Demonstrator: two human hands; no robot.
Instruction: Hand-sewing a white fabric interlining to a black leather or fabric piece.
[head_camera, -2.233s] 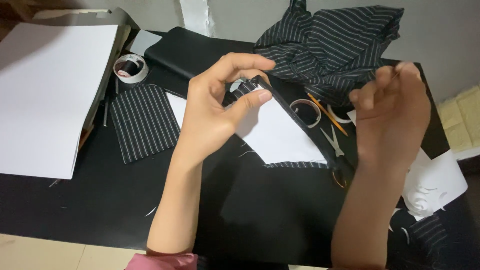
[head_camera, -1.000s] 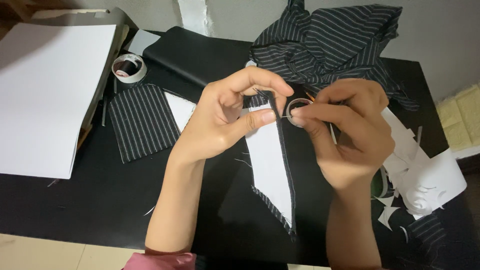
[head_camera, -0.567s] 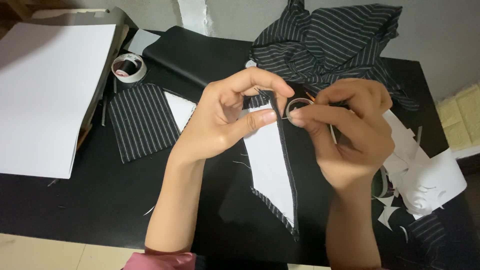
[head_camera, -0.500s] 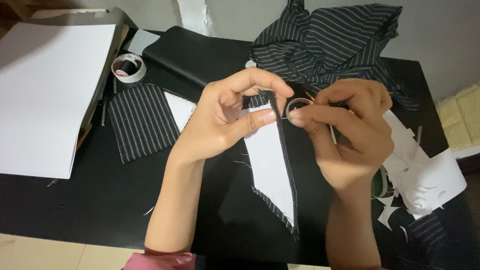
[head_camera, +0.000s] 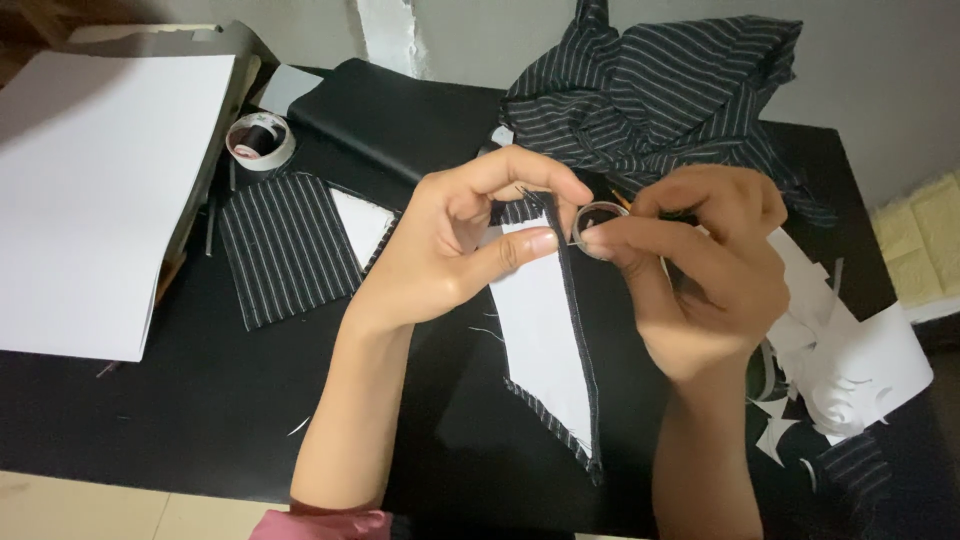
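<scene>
Black pinstriped cloth backed with a white lining makes up the pointed fabric piece (head_camera: 548, 340), a long narrow shape that hangs from the fingers down to a tip near the front edge of the black surface (head_camera: 200, 400). Its white side faces up, with the striped cloth folded over as a thin dark border along the right edge and around the lower point. A few loose threads stray from its left side.

The left hand (head_camera: 455, 245) has its grip closed on the top of the piece, thumb pressed against the white face and forefinger curled over the upper corner. The right hand (head_camera: 700, 260) pinches a small ring of tape (head_camera: 597, 217) between thumb and fingers, held right against the top of the folded edge. Whether tape is actually stuck to the cloth there is hard to make out.

Scissors with orange handles (head_camera: 622, 200) show only as a sliver behind the right hand. A heap of striped cloth (head_camera: 660, 90) lies at the back, a flat striped rectangle (head_camera: 285, 250) at the left beside a white roll of tape (head_camera: 260, 140), and a large white sheet (head_camera: 90, 190) runs out of view. White paper scraps (head_camera: 850, 360) lie at the right, partly covered by the wrist.
</scene>
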